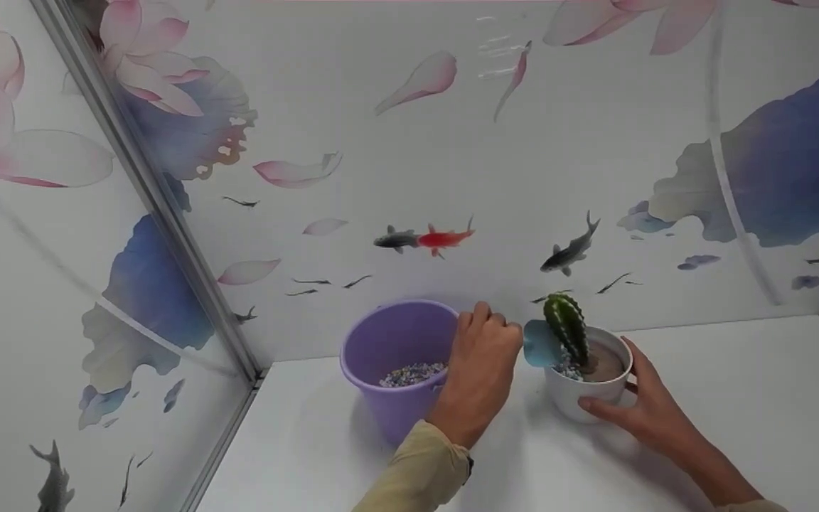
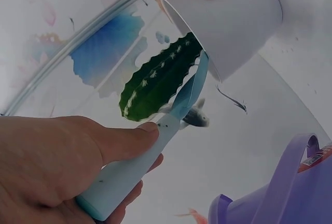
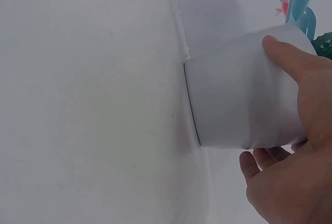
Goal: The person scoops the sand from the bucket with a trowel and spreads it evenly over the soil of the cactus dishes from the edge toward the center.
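Note:
My left hand [image 1: 484, 373] grips the handle of a light blue toy-like trowel [image 2: 194, 86], thumb along the top. The trowel's blade reaches to the rim of a white pot [image 1: 576, 398], beside a green ribbed cactus [image 1: 566, 327]. Inside the pot, small pebbles lie at the cactus's foot, with a brown surface next to them. My right hand [image 1: 658, 416] holds the pot around its right side, thumb in front. To the left of the pot stands a purple bucket [image 1: 374, 402] with multicoloured gravel [image 1: 409, 375] in it. My left forearm hides part of the bucket.
Both pot and bucket are on a white table [image 1: 296, 455]. A white panel wall [image 1: 495, 178] printed with fish, petals and lotus rises behind. A metal frame strip [image 1: 168, 220] runs down at the left. The bucket's purple handle [image 2: 285, 182] hangs at its side.

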The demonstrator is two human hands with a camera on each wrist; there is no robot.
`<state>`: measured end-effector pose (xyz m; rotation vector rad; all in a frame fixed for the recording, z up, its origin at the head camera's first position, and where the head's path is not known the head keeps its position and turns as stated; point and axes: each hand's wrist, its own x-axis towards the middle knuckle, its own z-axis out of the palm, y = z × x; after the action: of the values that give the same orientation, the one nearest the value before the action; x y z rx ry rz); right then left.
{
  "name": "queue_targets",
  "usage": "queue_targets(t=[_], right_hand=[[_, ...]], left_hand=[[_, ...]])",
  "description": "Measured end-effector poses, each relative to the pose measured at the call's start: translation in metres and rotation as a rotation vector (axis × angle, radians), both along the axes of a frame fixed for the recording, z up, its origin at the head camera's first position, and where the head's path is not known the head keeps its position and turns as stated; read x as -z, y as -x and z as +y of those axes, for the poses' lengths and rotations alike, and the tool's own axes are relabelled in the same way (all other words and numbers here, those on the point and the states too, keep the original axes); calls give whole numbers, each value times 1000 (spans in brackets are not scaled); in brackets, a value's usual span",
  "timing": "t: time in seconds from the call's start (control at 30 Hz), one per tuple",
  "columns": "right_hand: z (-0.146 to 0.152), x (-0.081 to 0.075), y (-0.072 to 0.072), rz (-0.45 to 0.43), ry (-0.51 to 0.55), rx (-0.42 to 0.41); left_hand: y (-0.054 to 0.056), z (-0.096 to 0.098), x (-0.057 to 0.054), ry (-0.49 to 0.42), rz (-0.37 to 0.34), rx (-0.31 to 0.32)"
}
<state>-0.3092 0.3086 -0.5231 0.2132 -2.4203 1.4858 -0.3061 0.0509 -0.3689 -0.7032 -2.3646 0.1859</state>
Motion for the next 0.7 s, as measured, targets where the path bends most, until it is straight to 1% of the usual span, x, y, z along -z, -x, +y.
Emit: queue_targets(t=[0.13,0.23,0.33,0.43,0.53,0.63,0.7], right_hand=[[0,0,-1,3,-9,3],[0,0,-1,-2,-14,4],[1,1,-1,-5,-16,5],[1,1,-1,-7,-11,-1],[2,2,-1,-39,3,-4],[4,1,-2,-85,6,-4],[4,0,-3,-115,2,-2]], left_hand=[[0,0,1,-15,-4,5],[-1,-1,1,-30,-21,12],[0,-4,2,-53,-35,25],[1,-7,3,-83,-32,38],[2,-11,3,-116,-37,47],[3,-18,2,-157,-72,49],[4,-24,0,-208,-132,56]])
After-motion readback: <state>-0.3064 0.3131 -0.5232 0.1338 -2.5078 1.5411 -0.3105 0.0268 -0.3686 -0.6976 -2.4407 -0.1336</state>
